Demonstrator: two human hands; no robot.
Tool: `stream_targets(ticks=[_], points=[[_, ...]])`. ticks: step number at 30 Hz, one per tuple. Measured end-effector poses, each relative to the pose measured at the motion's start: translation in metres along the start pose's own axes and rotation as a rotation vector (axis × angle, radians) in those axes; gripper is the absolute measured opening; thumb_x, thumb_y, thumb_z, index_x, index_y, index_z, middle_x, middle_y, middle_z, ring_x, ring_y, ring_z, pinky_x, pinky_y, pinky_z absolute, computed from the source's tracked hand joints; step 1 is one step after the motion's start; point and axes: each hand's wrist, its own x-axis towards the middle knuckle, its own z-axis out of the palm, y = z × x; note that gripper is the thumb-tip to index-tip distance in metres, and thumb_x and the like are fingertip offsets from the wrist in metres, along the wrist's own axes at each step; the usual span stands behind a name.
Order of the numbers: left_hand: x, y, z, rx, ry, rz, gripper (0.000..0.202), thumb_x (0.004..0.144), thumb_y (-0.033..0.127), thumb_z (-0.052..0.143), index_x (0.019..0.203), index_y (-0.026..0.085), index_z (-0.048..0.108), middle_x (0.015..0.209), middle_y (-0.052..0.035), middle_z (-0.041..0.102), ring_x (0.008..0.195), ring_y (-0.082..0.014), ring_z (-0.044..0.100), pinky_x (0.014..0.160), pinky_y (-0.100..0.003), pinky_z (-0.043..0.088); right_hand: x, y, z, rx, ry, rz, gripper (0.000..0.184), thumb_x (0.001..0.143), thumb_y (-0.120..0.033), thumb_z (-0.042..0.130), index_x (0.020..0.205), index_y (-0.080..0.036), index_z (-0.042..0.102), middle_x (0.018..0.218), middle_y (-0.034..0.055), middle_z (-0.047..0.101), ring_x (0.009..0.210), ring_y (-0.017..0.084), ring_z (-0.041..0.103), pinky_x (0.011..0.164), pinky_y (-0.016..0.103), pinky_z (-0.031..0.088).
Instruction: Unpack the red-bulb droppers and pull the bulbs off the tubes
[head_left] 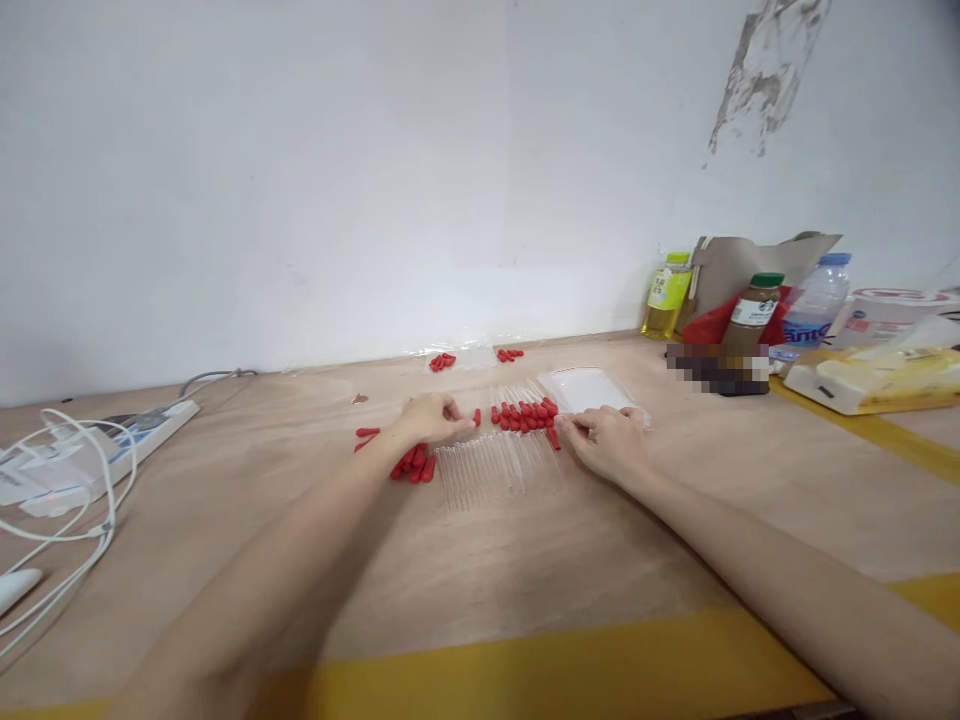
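Note:
My left hand [433, 418] is closed in a pinch, with a small red rubber bulb [477, 418] at its fingertips. To its right lies a row of red rubber bulbs [525, 414] on clear thin tubes that look like droppers. My right hand [606, 440] pinches at the right end of this row; what its fingertips grip is hidden. One tilted red bulb [553, 439] lies just beside them. Bare clear tubes [480, 470] lie side by side in front of the row. Under my left wrist is a pile of loose red bulbs [415, 463].
Behind lie two small groups of red bulbs [442, 362] by clear plastic film. A clear bag with a white card [592, 388] is behind my right hand. Bottles [754, 310] and a tissue pack [870, 380] stand right; a power strip [154, 430] with white cables is left.

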Motion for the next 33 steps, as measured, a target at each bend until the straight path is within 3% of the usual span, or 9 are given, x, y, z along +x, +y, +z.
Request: stream_targets(ticks=[4,10,12,15,18,20,25,28,33], points=[[0.027,0.015,0.01,0.025,-0.075,-0.043,0.043,0.052,0.062,0.061,0.06,0.019,0.06,0.064,-0.0037,0.065,0.067,-0.0213,0.059,0.068,-0.031,0.041,0.001,0.003,-0.004,0.015,0.012,0.024,0.044,0.085,-0.042,0.036,0.055,-0.022,0.062,0.059,-0.0007,0.064,0.064,0.015,0.052,0.068,0.031,0.019],[0.029,0.018,0.016,0.087,0.034,-0.08,0.03,0.068,0.045,0.053,0.057,0.018,0.056,0.061,-0.0052,0.063,0.069,-0.0238,0.059,0.079,-0.042,0.035,0.001,0.006,-0.005,0.052,0.025,0.024,0.039,0.084,-0.04,0.04,0.058,-0.023,0.064,0.058,-0.0003,0.062,0.066,0.016,0.054,0.071,0.034,0.023],[0.015,0.016,0.013,0.11,0.118,-0.075,0.026,0.073,0.039,0.048,0.061,0.017,0.056,0.068,-0.0071,0.064,0.075,-0.0252,0.058,0.083,-0.046,0.031,0.001,0.009,0.0,0.112,0.051,0.001,0.035,0.084,-0.039,0.041,0.064,-0.023,0.066,0.062,0.0006,0.061,0.066,0.016,0.054,0.072,0.034,0.027],[-0.019,0.01,0.009,0.151,0.291,0.042,0.019,0.076,0.033,0.046,0.07,0.018,0.055,0.086,-0.0078,0.063,0.087,-0.0241,0.054,0.09,-0.045,0.023,-0.001,0.009,0.005,0.241,0.187,-0.074,0.029,0.082,-0.038,0.044,0.09,-0.021,0.065,0.088,0.0066,0.059,0.078,0.017,0.055,0.072,0.032,0.035],[-0.059,0.004,0.013,0.208,0.541,0.344,0.014,0.079,0.029,0.047,0.072,0.019,0.054,0.079,-0.0042,0.062,0.08,-0.0193,0.054,0.09,-0.042,0.023,-0.005,0.0,0.004,0.278,0.258,-0.239,0.043,0.079,-0.041,0.05,0.114,-0.016,0.054,0.112,0.0132,0.049,0.098,0.021,0.05,0.08,0.033,0.038],[-0.08,0.002,0.02,0.221,0.601,0.461,0.013,0.079,0.027,0.048,0.072,0.019,0.055,0.077,-0.0025,0.061,0.077,-0.0176,0.054,0.089,-0.04,0.023,-0.009,-0.009,-0.001,0.234,0.199,-0.406,0.048,0.077,-0.042,0.053,0.119,-0.018,0.05,0.118,0.0128,0.048,0.105,0.022,0.046,0.086,0.036,0.035],[-0.103,0.007,0.04,0.203,0.649,0.62,0.008,0.078,0.024,0.052,0.074,0.019,0.057,0.073,-0.0009,0.062,0.074,-0.0158,0.055,0.087,-0.039,0.025,-0.023,-0.029,-0.007,0.143,0.082,-0.679,0.026,0.082,-0.035,0.051,0.105,-0.026,0.06,0.095,0.0031,0.064,0.094,0.018,0.051,0.092,0.042,0.025],[-0.103,0.009,0.045,0.178,0.668,0.654,0.006,0.077,0.021,0.053,0.073,0.019,0.057,0.073,-0.0003,0.063,0.074,-0.0153,0.056,0.086,-0.039,0.026,-0.029,-0.035,-0.002,0.131,0.079,-0.7,0.021,0.084,-0.03,0.048,0.098,-0.025,0.062,0.078,0.0005,0.066,0.081,0.015,0.052,0.091,0.042,0.023],[-0.101,0.011,0.047,0.112,0.653,0.643,0.007,0.078,0.023,0.054,0.074,0.019,0.058,0.075,-0.0017,0.064,0.073,-0.0155,0.056,0.086,-0.039,0.027,-0.032,-0.04,0.007,0.104,0.088,-0.703,0.021,0.086,-0.029,0.045,0.093,-0.023,0.064,0.068,0.0009,0.063,0.074,0.014,0.049,0.091,0.042,0.022]])
